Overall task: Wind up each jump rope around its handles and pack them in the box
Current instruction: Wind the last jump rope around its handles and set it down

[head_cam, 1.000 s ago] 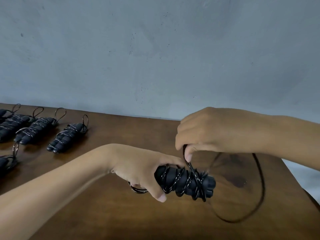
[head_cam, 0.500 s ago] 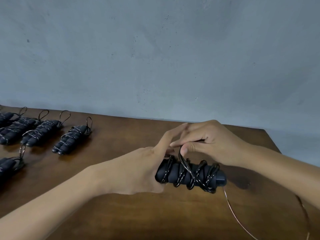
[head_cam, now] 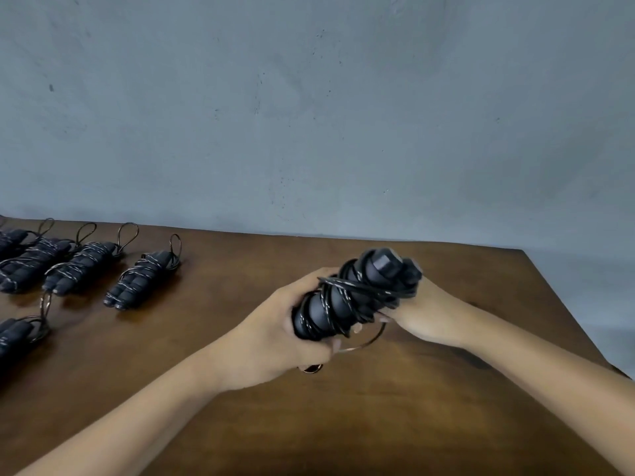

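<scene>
A pair of black jump rope handles wrapped in black speckled cord is held above the wooden table, tilted with its far end up and to the right. My left hand grips the lower end of the bundle. My right hand sits under and behind the upper end, its fingers curled against the cord and largely hidden. A short loop of loose cord hangs below the bundle between both hands.
Several wound jump ropes lie in a row at the table's back left, and another wound rope lies at the left edge. A grey wall rises behind. The table's right edge runs diagonally. No box is in view.
The long loose loop of cord has been wound onto the handles. My right hand went from above the bundle to under it, and the bundle tilted its far end upward.
</scene>
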The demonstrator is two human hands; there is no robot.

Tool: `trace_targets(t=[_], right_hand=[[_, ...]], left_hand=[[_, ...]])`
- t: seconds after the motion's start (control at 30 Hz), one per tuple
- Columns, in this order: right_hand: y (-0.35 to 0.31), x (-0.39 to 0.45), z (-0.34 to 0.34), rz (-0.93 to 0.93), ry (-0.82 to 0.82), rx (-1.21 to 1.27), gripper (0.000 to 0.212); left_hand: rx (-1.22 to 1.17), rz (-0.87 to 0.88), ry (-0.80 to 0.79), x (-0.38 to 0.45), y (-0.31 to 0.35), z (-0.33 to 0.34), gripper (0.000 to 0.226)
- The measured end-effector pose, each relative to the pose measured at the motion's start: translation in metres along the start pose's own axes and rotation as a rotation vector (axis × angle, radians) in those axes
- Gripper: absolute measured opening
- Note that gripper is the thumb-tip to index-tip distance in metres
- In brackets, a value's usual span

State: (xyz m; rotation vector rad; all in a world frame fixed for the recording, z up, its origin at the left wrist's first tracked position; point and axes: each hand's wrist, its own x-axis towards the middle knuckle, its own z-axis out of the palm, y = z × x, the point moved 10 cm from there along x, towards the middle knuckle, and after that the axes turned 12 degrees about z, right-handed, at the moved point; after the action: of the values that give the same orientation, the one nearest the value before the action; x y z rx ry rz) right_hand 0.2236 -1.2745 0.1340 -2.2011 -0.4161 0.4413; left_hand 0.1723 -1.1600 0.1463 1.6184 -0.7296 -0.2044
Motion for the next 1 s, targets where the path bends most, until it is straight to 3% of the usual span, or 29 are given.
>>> trace_targets(t=[0.1, 0.2, 0.37, 0.47, 0.6, 0.73, 0.87, 1.0], right_hand=[[-0.011, -0.009, 0.012, -0.016, -0.077, 0.096, 0.032], [-0.012, -0.017, 0.016, 0.005, -0.047, 0.134, 0.035], [-0.014, -0.031, 0.006, 0.025, 0.164, 0.055, 0.029], [-0.011, -0.041, 0.0, 0.07, 0.281, -0.014, 0.038], [-0.008, -0.054, -0.006, 0.117, 0.384, -0.044, 0.048], [-0.017, -0.07, -0.002, 0.128, 0.457, -0.017, 0.053], [-0.03, -0.08, 0.017, 0.128, 0.5, 0.035, 0.043], [-0.033, -0.079, 0.049, 0.124, 0.539, 0.086, 0.037]], left_hand=[[-0.085, -0.015, 0.092, -0.004, -0.011, -0.007, 0.056], [-0.16, -0.029, 0.182, -0.007, -0.019, -0.012, 0.044], [-0.261, -0.033, 0.262, -0.011, -0.028, -0.012, 0.044], [-0.356, -0.044, 0.286, -0.013, -0.034, -0.008, 0.043], [-0.405, -0.066, 0.449, -0.018, -0.046, -0.02, 0.033], [-0.342, -0.006, 0.5, -0.017, -0.051, -0.017, 0.039], [-0.296, 0.017, 0.538, -0.014, -0.057, -0.008, 0.055], [-0.396, 0.008, 0.583, -0.013, -0.058, 0.006, 0.054]])
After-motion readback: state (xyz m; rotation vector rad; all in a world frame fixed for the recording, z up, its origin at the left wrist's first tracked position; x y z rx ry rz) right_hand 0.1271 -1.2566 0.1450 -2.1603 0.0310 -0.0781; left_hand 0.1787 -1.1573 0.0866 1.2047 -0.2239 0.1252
